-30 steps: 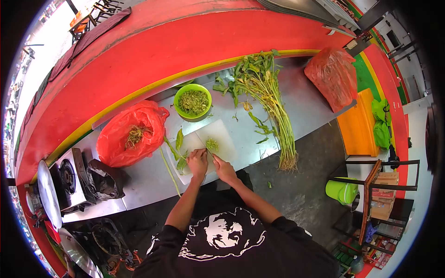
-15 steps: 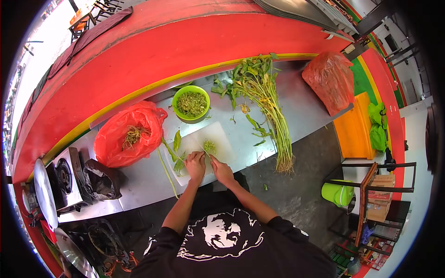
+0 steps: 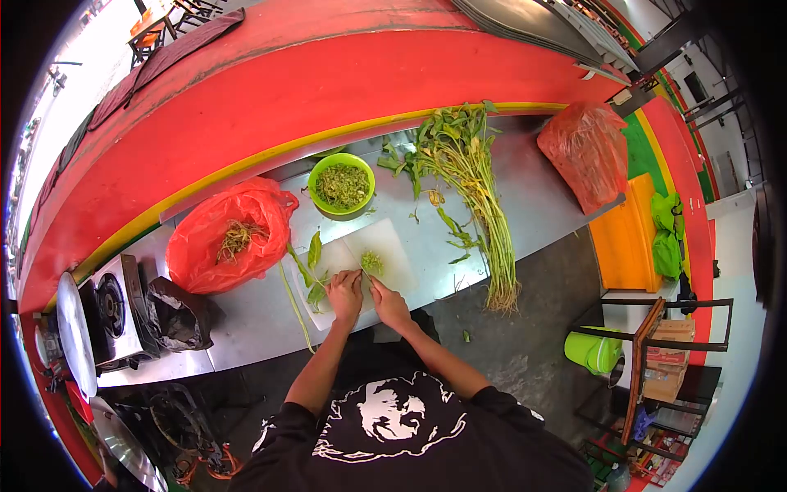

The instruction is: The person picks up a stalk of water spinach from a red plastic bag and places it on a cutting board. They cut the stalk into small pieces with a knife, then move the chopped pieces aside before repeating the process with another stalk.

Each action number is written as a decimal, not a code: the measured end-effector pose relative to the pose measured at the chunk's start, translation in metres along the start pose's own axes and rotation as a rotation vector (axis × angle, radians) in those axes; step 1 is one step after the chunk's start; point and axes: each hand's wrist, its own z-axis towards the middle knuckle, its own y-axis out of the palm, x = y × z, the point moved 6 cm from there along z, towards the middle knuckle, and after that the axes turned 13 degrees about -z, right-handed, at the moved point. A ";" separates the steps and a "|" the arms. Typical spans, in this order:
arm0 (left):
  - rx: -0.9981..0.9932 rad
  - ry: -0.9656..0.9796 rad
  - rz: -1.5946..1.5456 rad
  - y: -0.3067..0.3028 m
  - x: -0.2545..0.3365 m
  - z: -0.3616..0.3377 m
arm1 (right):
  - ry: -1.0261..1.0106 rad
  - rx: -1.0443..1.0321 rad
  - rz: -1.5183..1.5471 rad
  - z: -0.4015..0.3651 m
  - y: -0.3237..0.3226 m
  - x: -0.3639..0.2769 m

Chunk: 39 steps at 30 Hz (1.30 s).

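My right hand (image 3: 390, 304) is closed round a knife (image 3: 354, 252), whose thin blade reaches forward over the white cutting board (image 3: 399, 250). Close beside it, my left hand (image 3: 344, 293) has its fingers bunched on green stems, mostly covered by the fingers. A small heap of chopped green stems (image 3: 372, 263) lies on the board just right of the blade. Leafy greens (image 3: 316, 289) stick out to the left of my left hand, and one long stem (image 3: 300, 312) runs down to the counter's front edge.
A lime bowl (image 3: 320, 202) of chopped greens stands behind the board. An open red plastic bag (image 3: 193, 258) with roots is at left, near a gas stove (image 3: 123, 299). To the right lie a bundle of long-stemmed greens (image 3: 488, 213) and another red bag (image 3: 584, 156) on the metal counter (image 3: 533, 189).
The view has shifted slightly. Both hands stay at nearly the same place on the board, with the knife blade and the chopped heap little changed.
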 end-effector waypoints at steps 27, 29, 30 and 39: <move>0.119 -0.015 -0.034 -0.001 -0.002 -0.007 | -0.068 -0.072 0.011 -0.004 -0.008 0.001; 0.100 -0.026 -0.028 0.001 -0.004 -0.009 | -0.048 -0.054 -0.046 -0.004 -0.002 0.000; 0.110 -0.038 -0.032 -0.001 -0.004 -0.009 | -0.121 0.039 -0.066 -0.001 -0.004 -0.007; 0.130 -0.049 -0.052 -0.004 -0.004 -0.004 | -0.117 0.001 -0.006 0.000 0.005 0.005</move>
